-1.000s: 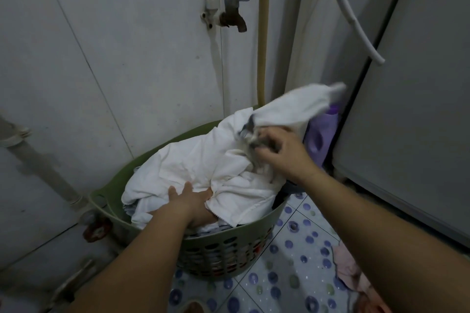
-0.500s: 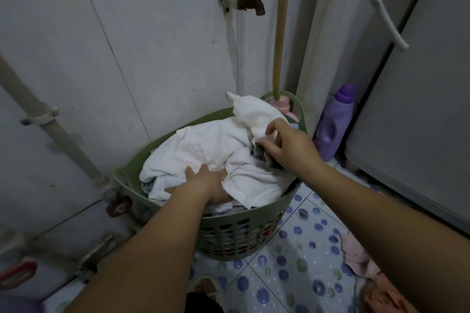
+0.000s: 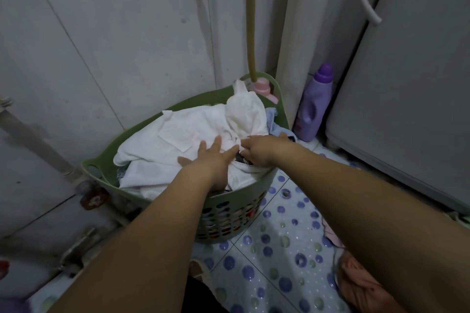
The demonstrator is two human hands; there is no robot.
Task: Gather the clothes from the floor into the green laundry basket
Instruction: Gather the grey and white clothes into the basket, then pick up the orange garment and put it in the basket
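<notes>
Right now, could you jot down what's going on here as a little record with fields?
basket: green laundry basket on the dotted floor, heaped full
top layer: white cloth piled above the rim
left hand: left hand, fingers spread, pressing on the white cloth
right hand: right hand, fingers curled into the laundry at the basket's near edge
left on floor: pink garment, lower right
nearby: purple bottle beside the basket

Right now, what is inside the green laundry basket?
The green laundry basket is filled with white cloth on top, with a bluish garment at its right edge. Coloured clothes show through the side holes. The white cloth covers whatever lies deeper.
</notes>
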